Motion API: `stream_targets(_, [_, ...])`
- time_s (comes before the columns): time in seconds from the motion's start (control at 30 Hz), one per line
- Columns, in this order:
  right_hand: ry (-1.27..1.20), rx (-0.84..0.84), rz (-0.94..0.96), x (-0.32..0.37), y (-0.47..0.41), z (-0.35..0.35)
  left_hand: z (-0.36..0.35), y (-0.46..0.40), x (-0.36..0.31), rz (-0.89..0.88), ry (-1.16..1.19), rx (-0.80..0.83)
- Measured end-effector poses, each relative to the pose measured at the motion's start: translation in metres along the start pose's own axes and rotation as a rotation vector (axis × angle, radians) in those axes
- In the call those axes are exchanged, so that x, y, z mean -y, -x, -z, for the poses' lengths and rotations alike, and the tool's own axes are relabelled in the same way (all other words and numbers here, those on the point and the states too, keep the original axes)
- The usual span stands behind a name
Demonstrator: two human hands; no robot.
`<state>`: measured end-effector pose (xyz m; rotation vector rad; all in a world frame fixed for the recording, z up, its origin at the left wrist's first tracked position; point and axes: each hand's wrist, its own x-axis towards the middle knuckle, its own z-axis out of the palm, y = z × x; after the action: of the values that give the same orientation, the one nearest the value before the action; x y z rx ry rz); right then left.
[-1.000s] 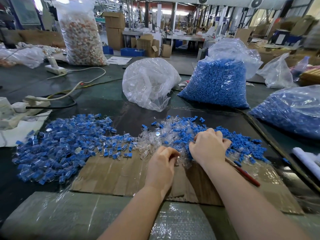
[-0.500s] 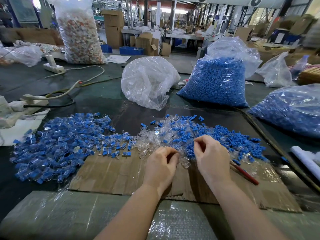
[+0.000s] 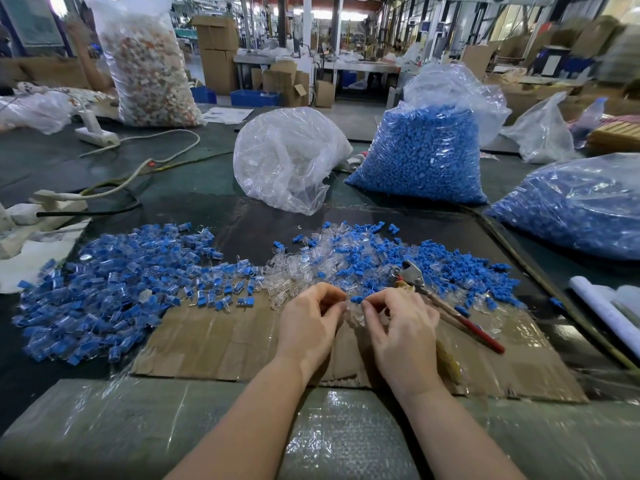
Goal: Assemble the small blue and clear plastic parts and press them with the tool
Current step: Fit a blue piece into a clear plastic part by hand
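Blue plug (image 3: 356, 299): light, stiff, slippery; right hand (image 3: 401, 323) pinches its end; left hand (image 3: 308, 320) pinches clear shell (image 3: 346, 304).

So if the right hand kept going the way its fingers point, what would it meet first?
The right hand points left toward the left hand; it would likely meet the clear part between them first, then the left hand's fingertips. Depth is unclear.

A factory floor: bulk bags of blue parts (image 3: 419, 157), stacked cartons (image 3: 216, 53), long workbenches (image 3: 346, 65) behind
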<state>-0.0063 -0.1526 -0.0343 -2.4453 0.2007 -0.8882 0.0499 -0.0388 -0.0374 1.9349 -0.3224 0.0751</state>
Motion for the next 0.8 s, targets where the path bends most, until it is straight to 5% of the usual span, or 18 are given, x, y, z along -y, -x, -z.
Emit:
stream_targets(0.37, [0.113,-0.003,0.052,0.0001,0.0019,-0.0011,0.003,0.0029,-0.0058,0.046,0.137,0.052])
stream_targets(0.8, [0.075,0.004,0.107,-0.0027,0.0027,-0.0028,0.0029,0.0026,-0.0041,-0.001,0.037,0.075])
